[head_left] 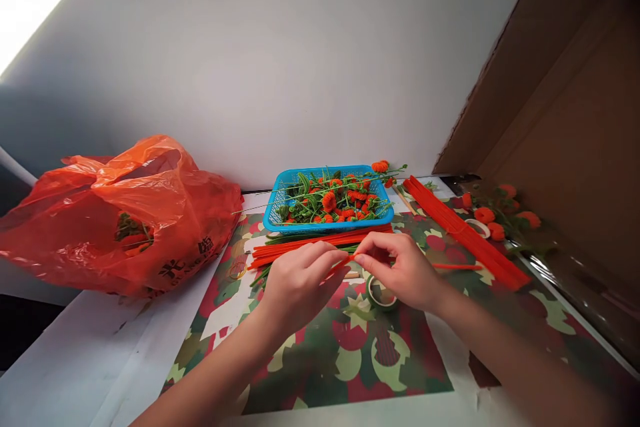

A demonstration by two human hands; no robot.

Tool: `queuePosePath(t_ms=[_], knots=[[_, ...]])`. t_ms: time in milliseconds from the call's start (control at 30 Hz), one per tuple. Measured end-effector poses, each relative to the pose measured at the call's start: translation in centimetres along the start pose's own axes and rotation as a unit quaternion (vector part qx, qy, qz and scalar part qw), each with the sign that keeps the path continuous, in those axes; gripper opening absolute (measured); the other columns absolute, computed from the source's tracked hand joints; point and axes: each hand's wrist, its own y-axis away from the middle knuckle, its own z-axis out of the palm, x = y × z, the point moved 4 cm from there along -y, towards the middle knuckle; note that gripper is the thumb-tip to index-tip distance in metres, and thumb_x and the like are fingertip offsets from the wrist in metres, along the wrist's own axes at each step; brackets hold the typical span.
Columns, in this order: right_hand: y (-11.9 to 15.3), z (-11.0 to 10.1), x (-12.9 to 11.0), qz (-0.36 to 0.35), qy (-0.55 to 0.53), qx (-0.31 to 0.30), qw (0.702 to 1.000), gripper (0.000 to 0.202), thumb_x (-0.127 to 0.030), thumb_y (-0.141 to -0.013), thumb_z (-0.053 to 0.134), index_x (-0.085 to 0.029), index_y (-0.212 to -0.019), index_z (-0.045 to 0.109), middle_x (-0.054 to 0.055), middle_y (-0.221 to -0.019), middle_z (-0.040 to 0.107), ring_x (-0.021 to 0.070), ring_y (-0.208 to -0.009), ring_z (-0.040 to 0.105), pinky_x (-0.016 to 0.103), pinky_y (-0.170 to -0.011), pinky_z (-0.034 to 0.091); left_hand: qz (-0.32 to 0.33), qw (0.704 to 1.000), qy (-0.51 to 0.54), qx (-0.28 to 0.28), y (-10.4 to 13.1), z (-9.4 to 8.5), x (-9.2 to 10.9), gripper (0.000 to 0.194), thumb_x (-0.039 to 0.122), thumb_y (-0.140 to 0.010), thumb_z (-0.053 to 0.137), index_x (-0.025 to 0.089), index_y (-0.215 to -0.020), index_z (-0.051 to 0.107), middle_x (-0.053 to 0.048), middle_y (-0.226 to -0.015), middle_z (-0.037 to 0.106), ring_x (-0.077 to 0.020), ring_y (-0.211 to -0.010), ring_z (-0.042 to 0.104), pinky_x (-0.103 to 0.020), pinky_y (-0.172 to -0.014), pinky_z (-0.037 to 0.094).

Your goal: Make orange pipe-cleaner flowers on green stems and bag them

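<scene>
My left hand (pixel 303 275) and my right hand (pixel 400 267) meet over the patterned mat, fingertips almost touching. Both pinch an orange pipe cleaner (pixel 351 258), of which only a short piece shows between the fingers. Just under my right hand stands a roll of green tape (pixel 382 293). Behind my hands lies a bundle of orange pipe cleaners (pixel 280 251), with green stems partly beneath it. Beyond that, a blue basket (pixel 327 227) holds orange fuzzy flowers (pixel 329 201) with green stems and leaves.
A red plastic bag (pixel 145 213) with greenery inside bulges on the left. At right, a thick bundle of orange-red pipe cleaners (pixel 465 233) lies slantwise beside more orange flowers (pixel 484 215) and a white ring (pixel 477 228). A cardboard panel (pixel 565 100) rises on the right.
</scene>
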Motion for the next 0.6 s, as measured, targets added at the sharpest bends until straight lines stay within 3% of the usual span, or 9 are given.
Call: queuePosePath(t_ms=[67, 200, 300, 367, 433, 533, 567, 600], knots=[[0.0, 0.0, 0.1, 0.027, -0.031, -0.008, 0.999, 0.017, -0.028, -0.086, 0.054, -0.018, -0.072, 0.06, -0.001, -0.064, 0.055, 0.0107, -0.055, 0.045, 0.022, -0.051, 0.036, 0.048, 0.997, -0.062, 0.01, 0.1, 0.0, 0.4, 0.005, 0.018, -0.085, 0.058, 0.018, -0.089, 0.062, -0.001, -0.078, 0.069, -0.0121, -0.064, 0.06, -0.023, -0.056, 0.044], [0.0, 0.1, 0.3, 0.049, -0.053, -0.024, 0.997, 0.016, -0.027, -0.084, 0.056, -0.018, -0.071, 0.058, -0.002, -0.061, 0.052, 0.0098, -0.054, 0.042, 0.022, -0.05, 0.034, 0.049, 0.994, -0.099, -0.024, 0.2, 0.4, 0.4, 0.011, 0.018, -0.089, 0.05, 0.016, -0.088, 0.061, -0.002, -0.076, 0.067, -0.0128, -0.063, 0.059, -0.024, -0.056, 0.042], [0.0, 0.1, 0.2, 0.044, -0.044, -0.035, 0.997, 0.016, -0.025, -0.083, 0.056, -0.018, -0.07, 0.058, -0.003, -0.06, 0.05, 0.0091, -0.054, 0.041, 0.021, -0.05, 0.033, -0.005, 0.996, -0.039, -0.079, 0.1, 0.8, 0.1, 0.017, 0.019, -0.092, 0.043, 0.016, -0.086, 0.059, -0.003, -0.075, 0.064, -0.0123, -0.06, 0.056, -0.023, -0.052, 0.039], [0.0, 0.1, 0.0, 0.03, -0.029, -0.04, 0.998, 0.015, -0.023, -0.084, 0.054, -0.018, -0.071, 0.059, -0.003, -0.061, 0.052, 0.0093, -0.055, 0.042, 0.021, -0.051, 0.033, -0.092, 0.985, 0.068, -0.128, 0.0, 1.1, -0.5, 0.02, 0.023, -0.093, 0.042, 0.017, -0.081, 0.057, -0.001, -0.072, 0.059, -0.011, -0.058, 0.051, -0.022, -0.051, 0.036], [0.1, 0.1, -0.3, 0.002, -0.009, -0.042, 0.999, 0.015, -0.023, -0.085, 0.053, -0.018, -0.074, 0.062, -0.002, -0.064, 0.055, 0.0099, -0.056, 0.043, 0.022, -0.052, 0.034, -0.201, 0.936, 0.22, -0.186, 0.0, 1.5, -1.3, 0.024, 0.03, -0.093, 0.042, 0.017, -0.076, 0.053, 0.001, -0.067, 0.053, -0.0099, -0.057, 0.046, -0.021, -0.05, 0.035], [0.2, 0.2, -0.6, -0.05, 0.015, -0.035, 0.998, 0.014, -0.022, -0.085, 0.053, -0.018, -0.077, 0.064, 0.0, -0.068, 0.058, 0.0105, -0.059, 0.045, 0.023, -0.055, 0.034, -0.316, 0.811, 0.413, -0.267, 0.4, 2.2, -1.7, 0.03, 0.039, -0.092, 0.043, 0.017, -0.072, 0.05, 0.003, -0.061, 0.046, -0.0087, -0.053, 0.042, -0.02, -0.048, 0.035], [0.2, 0.2, -0.5, -0.049, 0.011, -0.036, 0.998, 0.014, -0.022, -0.085, 0.053, -0.018, -0.077, 0.064, 0.0, -0.068, 0.058, 0.0105, -0.059, 0.046, 0.023, -0.055, 0.034, -0.332, 0.787, 0.439, -0.28, 0.5, 2.3, -1.8, 0.03, 0.039, -0.091, 0.043, 0.016, -0.072, 0.051, 0.003, -0.06, 0.047, -0.0087, -0.052, 0.043, -0.02, -0.048, 0.036], [0.1, 0.3, -0.3, -0.034, -0.002, -0.041, 0.999, 0.014, -0.023, -0.085, 0.054, -0.018, -0.077, 0.063, -0.001, -0.068, 0.057, 0.0104, -0.059, 0.045, 0.023, -0.054, 0.034, -0.337, 0.786, 0.436, -0.279, 0.5, 2.3, -1.9, 0.029, 0.038, -0.09, 0.044, 0.016, -0.074, 0.052, 0.002, -0.062, 0.049, -0.009, -0.053, 0.045, -0.021, -0.049, 0.038]])
